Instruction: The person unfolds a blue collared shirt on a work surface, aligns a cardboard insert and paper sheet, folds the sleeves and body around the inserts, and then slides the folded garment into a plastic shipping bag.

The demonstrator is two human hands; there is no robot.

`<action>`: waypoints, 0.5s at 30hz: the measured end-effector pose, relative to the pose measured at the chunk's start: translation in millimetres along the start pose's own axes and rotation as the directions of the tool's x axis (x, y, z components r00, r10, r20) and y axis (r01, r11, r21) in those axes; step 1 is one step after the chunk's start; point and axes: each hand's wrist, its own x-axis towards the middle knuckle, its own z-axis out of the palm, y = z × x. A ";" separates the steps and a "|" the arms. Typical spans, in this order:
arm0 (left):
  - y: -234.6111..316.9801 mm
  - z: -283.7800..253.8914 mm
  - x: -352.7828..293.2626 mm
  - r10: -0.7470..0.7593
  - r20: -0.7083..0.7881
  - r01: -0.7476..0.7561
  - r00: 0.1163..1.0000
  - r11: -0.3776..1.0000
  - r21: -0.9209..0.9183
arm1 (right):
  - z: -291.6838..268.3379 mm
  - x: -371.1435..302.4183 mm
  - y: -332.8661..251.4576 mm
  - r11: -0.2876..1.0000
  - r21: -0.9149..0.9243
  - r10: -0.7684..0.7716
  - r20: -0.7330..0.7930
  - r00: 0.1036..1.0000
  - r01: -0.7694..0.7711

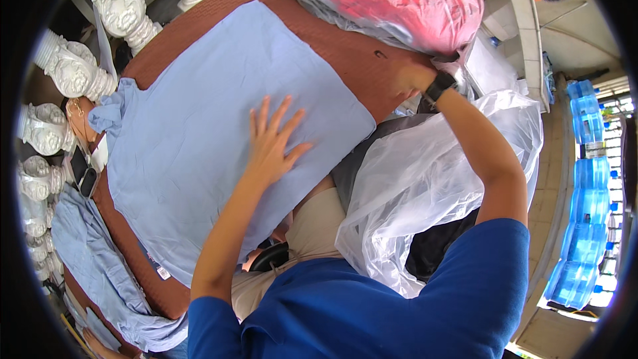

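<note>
A light blue garment [199, 113] lies spread out over a brown quilted table cover [332, 46], lightly wrinkled, with a bunched narrow part at its left. My left hand [271, 149] rests flat on the fabric with the fingers spread. Over the cover's right side, past the garment's right corner, is my right hand [413, 81]. Motion smears its fingers, so whether they hold anything cannot be made out. A black band [440, 85] circles that wrist. Beneath my right forearm, a large clear plastic bag [412, 179] hangs beside my lap.
Pink-red goods in clear plastic [399, 0] sit at the far right of the table. Another blue garment [100, 259] drapes over the left edge, near another person's hand [100, 346]. Ornate white balusters [119, 10] line the far left. Big blue water bottles [585, 219] stand at right.
</note>
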 end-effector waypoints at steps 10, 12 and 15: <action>11.5 -94.9 -148.1 -0.436 -0.292 0.377 0.851 0.896 -0.236 | 37.7 -60.7 237.5 0.861 0.128 0.502 -0.374 0.780 -0.493; 14.0 -104.2 -169.5 -0.500 -0.325 0.437 0.803 0.864 -0.250 | 47.7 -55.9 198.0 0.886 0.191 0.454 -0.539 0.710 -0.422; 23.0 -113.8 -183.4 -0.533 -0.341 0.458 0.775 0.844 -0.280 | 48.9 -69.0 166.6 0.889 0.149 0.401 -0.711 0.577 -0.434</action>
